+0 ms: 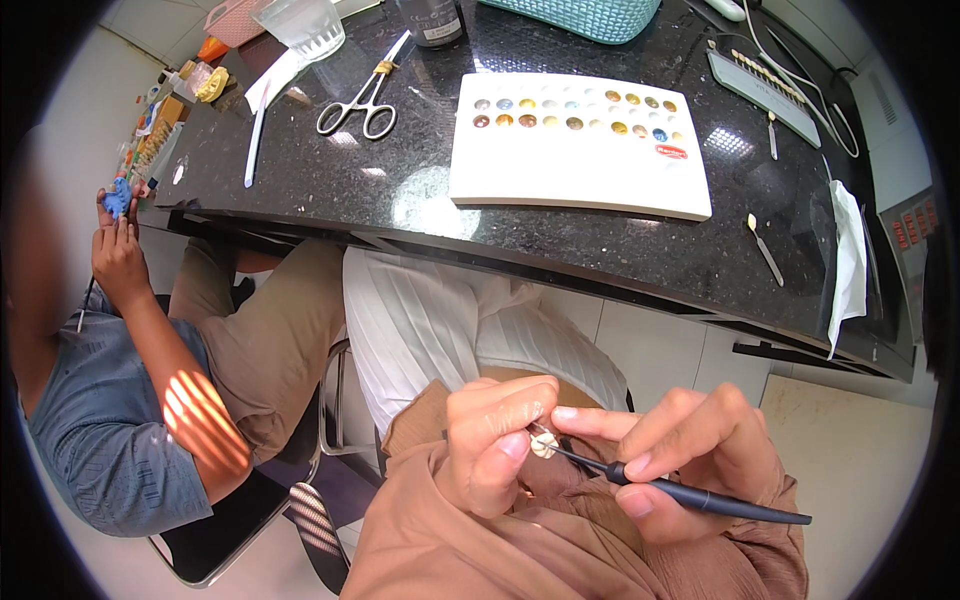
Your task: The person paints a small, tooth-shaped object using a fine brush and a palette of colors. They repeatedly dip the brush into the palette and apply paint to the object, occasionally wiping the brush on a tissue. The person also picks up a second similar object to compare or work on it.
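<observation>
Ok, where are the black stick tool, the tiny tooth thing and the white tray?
Black stick tool (695, 496): head view, on its handle.
Tiny tooth thing (543, 446): head view, its pale surface.
White tray (570, 178): head view, bare part below the wells.

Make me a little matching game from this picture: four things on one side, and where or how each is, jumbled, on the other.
Things:
1. Turquoise basket
2. Fine-tipped tool with a dark handle
3. White palette
4. Cream tooth-shaped piece

Places and states:
A. Held in the left hand
B. Cut off by the picture's top edge
C. Bears two rows of coloured wells
D. Held in the right hand

Pairs: 1-B, 2-D, 3-C, 4-A
</observation>
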{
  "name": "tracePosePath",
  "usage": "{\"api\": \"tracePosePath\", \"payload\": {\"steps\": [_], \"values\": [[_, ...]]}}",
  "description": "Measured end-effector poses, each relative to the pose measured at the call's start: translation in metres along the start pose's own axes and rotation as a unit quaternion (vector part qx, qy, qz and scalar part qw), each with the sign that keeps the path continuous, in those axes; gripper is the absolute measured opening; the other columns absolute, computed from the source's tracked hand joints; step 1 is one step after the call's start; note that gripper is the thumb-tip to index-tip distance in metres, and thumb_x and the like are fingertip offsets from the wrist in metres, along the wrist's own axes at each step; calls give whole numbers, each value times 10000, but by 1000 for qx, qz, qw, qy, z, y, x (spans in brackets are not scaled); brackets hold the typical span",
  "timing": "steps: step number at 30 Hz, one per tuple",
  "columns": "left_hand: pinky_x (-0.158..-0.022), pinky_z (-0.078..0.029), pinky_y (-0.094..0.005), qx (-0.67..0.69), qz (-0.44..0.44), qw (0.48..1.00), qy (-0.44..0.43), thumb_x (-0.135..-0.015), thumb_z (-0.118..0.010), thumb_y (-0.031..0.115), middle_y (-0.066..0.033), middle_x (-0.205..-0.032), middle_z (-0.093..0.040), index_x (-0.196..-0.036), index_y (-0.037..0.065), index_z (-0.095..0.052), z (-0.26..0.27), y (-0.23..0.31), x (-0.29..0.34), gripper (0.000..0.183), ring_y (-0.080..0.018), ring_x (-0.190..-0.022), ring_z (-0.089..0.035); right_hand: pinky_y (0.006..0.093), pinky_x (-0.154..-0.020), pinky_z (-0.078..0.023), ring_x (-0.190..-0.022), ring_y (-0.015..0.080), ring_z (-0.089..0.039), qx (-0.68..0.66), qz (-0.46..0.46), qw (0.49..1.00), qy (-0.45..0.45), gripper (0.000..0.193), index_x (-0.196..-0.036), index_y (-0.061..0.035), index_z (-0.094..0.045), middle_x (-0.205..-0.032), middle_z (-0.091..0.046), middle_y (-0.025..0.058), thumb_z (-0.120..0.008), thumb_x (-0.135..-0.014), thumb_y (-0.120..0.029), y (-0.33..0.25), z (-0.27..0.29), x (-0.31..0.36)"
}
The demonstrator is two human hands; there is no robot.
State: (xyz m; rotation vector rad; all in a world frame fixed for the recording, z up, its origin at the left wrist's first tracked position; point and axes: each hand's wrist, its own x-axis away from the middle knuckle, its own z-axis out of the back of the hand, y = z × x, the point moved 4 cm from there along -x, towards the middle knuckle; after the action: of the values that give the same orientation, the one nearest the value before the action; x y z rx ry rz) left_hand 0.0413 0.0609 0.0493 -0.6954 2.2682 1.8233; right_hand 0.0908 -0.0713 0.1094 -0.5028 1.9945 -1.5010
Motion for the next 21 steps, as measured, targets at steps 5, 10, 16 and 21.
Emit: {"api": "tracePosePath", "payload": {"steps": [5,10,16,21], "values": [[-338,-221,-277,-28,-14,999,-24,-738,-410,174,-36,-470,-277,-615,-38,-375,2,-1,-3,247,-145,-383,-255,467,-869,-476,-667,174,-618,-23,-3,1000,-19,156,-838,42,-526,-715,-597,128,-640,-733,60,1,3,-1],[-367,-284,-269,-98,-79,991,-47,-766,-389,150,-52,-503,-333,-643,-22,-380,4,5,-5,212,-134,-425,-299,336,-739,-514,-682,148,-589,-33,2,999,37,187,-884,45,-508,-769,-587,132,-633,-745,42,3,6,4],[-612,-407,-230,-98,155,980,73,-852,-363,-5,-130,-809,-532,-977,-102,-481,-5,19,-1,198,-124,-678,-473,220,-608,-430,-650,106,-507,-75,11,989,130,240,-959,20,-433,-822,-535,125,-582,-773,51,14,9,0],[-625,-403,-193,16,230,971,66,-942,-401,127,-58,-852,-542,-1008,-70,-495,-8,17,5,228,-79,-703,-465,319,-773,-478,-829,218,-597,-34,72,993,86,231,-948,27,-418,-870,-532,162,-571,-780,71,24,3,1]]}}
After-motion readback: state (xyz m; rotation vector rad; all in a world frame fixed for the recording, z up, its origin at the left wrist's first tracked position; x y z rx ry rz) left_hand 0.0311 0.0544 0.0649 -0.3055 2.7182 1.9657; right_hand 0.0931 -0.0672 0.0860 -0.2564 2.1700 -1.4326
